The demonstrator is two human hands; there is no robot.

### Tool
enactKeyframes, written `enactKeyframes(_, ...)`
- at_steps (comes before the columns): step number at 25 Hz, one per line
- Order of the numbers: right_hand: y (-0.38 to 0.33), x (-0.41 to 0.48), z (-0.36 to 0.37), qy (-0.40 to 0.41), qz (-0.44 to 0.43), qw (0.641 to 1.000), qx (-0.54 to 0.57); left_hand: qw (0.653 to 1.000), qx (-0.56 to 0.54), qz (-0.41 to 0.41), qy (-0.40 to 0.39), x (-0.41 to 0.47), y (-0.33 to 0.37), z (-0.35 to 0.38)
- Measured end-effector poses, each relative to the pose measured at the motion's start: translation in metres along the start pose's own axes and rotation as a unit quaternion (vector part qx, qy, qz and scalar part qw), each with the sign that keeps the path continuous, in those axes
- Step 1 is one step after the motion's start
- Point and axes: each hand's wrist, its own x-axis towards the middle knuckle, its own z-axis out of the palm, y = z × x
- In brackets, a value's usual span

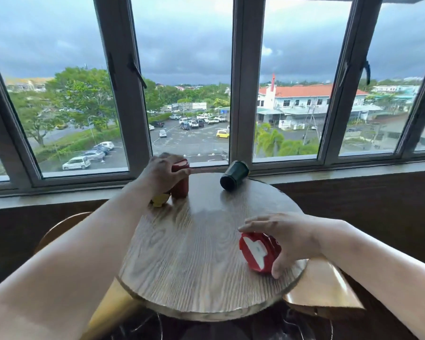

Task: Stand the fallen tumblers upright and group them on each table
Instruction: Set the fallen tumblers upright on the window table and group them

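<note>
A round wooden table (194, 253) stands by the window. At its far left, my left hand (161, 171) grips a dark red tumbler (180, 185) that stands upright. A yellow tumbler (160, 200) lies partly hidden under my left wrist. A dark green tumbler (233, 176) lies on its side at the far edge, its base toward me. Near the right edge, my right hand (293, 239) closes around a red tumbler with a white lid (257, 251) that lies on its side.
A window sill (341, 171) and large glass panes run just behind the table. Tan chair seats show at the lower right (324, 290) and the left (59, 229). The floor below is dark.
</note>
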Motion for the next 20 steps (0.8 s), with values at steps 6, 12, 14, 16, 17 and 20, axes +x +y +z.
enactKeyframes(6,-0.015,-0.001,0.005,0.002,0.07,0.998,0.002,0.993,0.055,0.061,-0.088,0.092,-0.051,0.02)
enactKeyframes(12,-0.02,0.006,0.006,0.005,0.107,0.994,0.001,0.99,0.057,0.09,-0.094,0.109,-0.077,0.039)
enactKeyframes(14,-0.021,0.008,0.003,0.004,0.119,0.993,-0.001,0.99,0.059,0.101,-0.076,0.11,-0.077,0.039)
enactKeyframes(16,-0.019,0.02,-0.005,0.046,0.134,0.988,0.061,0.99,0.056,0.106,-0.068,0.113,-0.077,0.039)
enactKeyframes(17,-0.017,0.032,-0.008,0.085,0.142,0.979,0.123,0.991,0.054,0.106,-0.067,0.114,-0.077,0.039)
enactKeyframes(20,-0.011,0.086,-0.011,0.236,0.176,0.924,0.245,0.991,0.055,0.107,-0.062,0.111,-0.074,0.039)
